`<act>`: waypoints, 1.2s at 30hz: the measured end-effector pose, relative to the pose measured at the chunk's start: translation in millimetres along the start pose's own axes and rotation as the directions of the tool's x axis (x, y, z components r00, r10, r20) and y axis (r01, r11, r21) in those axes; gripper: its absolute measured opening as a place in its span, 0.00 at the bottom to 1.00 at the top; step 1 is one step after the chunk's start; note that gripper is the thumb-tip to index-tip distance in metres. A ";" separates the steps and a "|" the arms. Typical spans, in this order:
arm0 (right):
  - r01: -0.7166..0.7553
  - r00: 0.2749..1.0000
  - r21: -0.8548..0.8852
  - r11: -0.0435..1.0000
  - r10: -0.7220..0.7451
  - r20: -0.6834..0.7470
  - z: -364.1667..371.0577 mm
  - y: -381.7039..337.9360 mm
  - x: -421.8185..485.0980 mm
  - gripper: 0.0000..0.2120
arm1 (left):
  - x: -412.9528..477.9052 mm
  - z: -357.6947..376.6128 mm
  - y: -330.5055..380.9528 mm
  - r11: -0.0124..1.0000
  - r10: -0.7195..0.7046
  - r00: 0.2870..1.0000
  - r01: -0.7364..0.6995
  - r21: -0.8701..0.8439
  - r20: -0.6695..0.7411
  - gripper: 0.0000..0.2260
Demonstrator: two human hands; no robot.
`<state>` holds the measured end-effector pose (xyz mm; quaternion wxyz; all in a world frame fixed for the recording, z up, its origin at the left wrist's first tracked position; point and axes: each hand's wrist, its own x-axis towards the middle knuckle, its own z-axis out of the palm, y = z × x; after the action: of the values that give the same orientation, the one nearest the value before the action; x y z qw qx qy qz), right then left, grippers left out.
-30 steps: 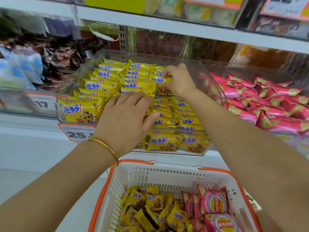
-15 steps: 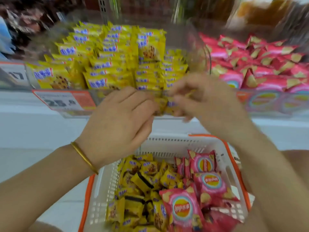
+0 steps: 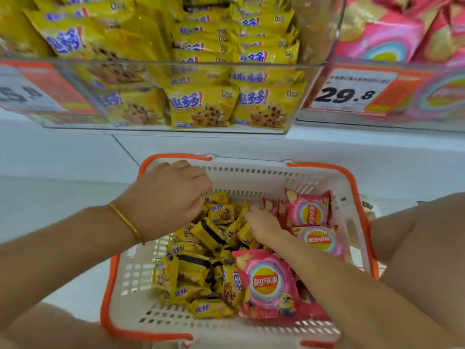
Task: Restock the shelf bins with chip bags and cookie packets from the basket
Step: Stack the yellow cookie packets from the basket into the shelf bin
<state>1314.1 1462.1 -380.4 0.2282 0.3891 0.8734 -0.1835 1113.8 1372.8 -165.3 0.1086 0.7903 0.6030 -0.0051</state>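
A white basket with an orange rim sits below the shelf. It holds several yellow cookie packets on the left and pink chip bags on the right. My left hand is at the far left of the pile, its fingers curled down over a yellow packet and their tips hidden. My right hand reaches into the middle of the pile, fingers pushed in among the yellow packets beside the chip bags. Above, a clear shelf bin is packed with yellow cookie packets.
To the right of the cookie bin, a second clear bin holds pink chip bags. A price label reading 29.8 hangs on its front and another label sits at the left. A white shelf ledge runs just above the basket.
Both hands have come down from the cookie bin on the shelf into the basket. The view has tilted downward with them.
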 end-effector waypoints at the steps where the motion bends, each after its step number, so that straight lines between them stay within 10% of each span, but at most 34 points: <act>1: 0.011 1.000 0.004 1.000 -0.011 -0.019 -1.3 0.9 0.5 0.11 | 1.5 0.8 -0.2 1.000 -0.008 1.000 0.008 -0.006 0.015 0.17; 11: 0.242 0.962 0.530 0.813 -0.130 -0.240 -139.7 -12.8 -56.2 0.06 | 20.5 -9.6 9.3 0.958 -0.174 0.970 0.207 -0.198 0.168 0.20; 16: 0.391 0.908 0.765 0.512 -0.078 -0.412 -187.3 -49.5 -112.5 0.08 | 19.7 -38.6 18.5 0.922 -0.193 0.971 0.229 -0.311 0.140 0.11; 21: 0.374 0.907 0.884 0.281 0.088 -0.412 -208.2 -65.1 -158.5 0.23 | 5.9 -84.2 23.0 0.657 -0.272 0.961 0.139 -0.741 -0.060 0.08; 26: 0.572 0.707 0.700 0.429 0.176 -0.685 -272.5 -88.7 -182.2 0.15 | -1.8 -129.7 23.4 0.584 -0.375 0.846 -0.103 -0.805 -0.380 0.06; 30: 0.437 0.468 0.413 0.799 0.191 -0.863 -346.8 -88.7 -164.8 0.15 | -4.6 -143.2 -3.1 0.945 -0.292 0.658 0.089 -0.314 -0.694 0.20; 36: -0.056 0.638 0.200 0.978 0.189 -0.746 -386.9 -81.4 -74.4 0.23 | 0.3 -124.5 -23.3 0.947 -0.259 0.809 0.319 0.025 -0.527 0.29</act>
<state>1197.2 1559.3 -7.9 -0.1795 0.5054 0.8422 -0.0560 1076.4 1401.1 -47.7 -0.1043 0.6661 0.7217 0.1570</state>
